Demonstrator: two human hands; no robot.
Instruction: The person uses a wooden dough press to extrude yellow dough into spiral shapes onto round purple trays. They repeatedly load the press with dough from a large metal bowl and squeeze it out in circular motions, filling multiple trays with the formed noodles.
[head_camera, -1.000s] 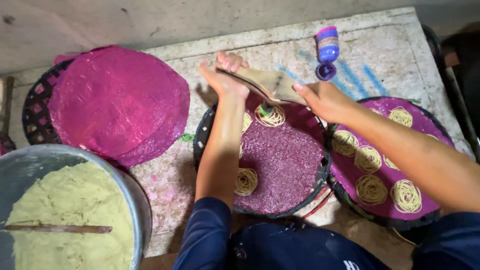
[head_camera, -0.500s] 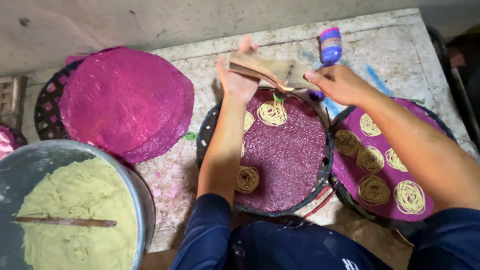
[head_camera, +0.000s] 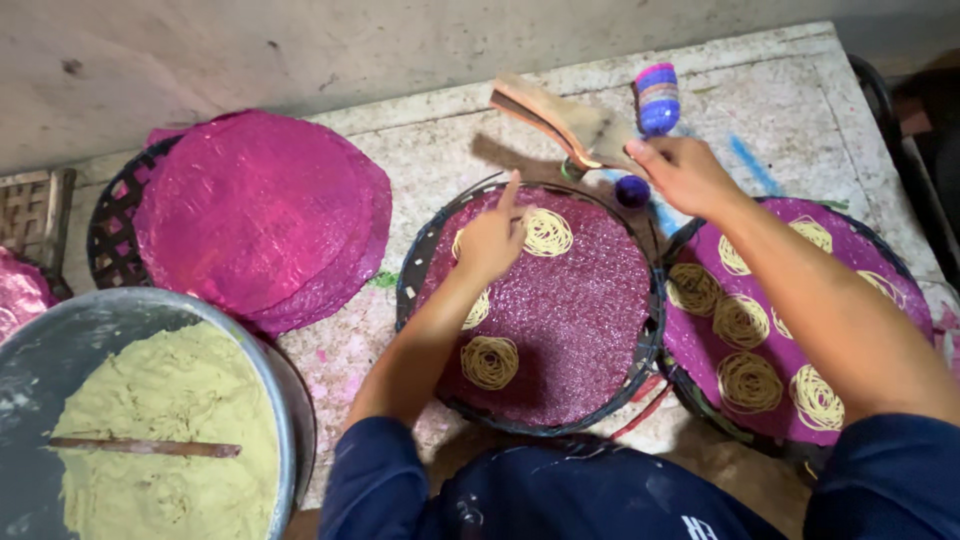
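Note:
My right hand (head_camera: 683, 172) holds a wooden press (head_camera: 560, 122) above the far edge of the middle round tray (head_camera: 560, 330), which is lined with a purple sheet. My left hand (head_camera: 490, 240) hovers over that tray with the index finger pointing up, next to a yellow noodle coil (head_camera: 548, 231). Two more coils (head_camera: 489, 361) lie on the same tray, one partly hidden under my left hand. A second purple-lined tray (head_camera: 850, 270) on the right carries several coils.
A metal bowl (head_camera: 265, 400) of yellowish dough with a wooden stick (head_camera: 145, 448) sits at the lower left. A stack of purple sheets (head_camera: 255, 215) rests on a dark basket at the left. A blue-and-purple bottle (head_camera: 657, 98) stands behind the trays on the stone slab.
My left hand has let go of the press and dropped onto the middle tray. My right hand has lifted the press up and away toward the far side.

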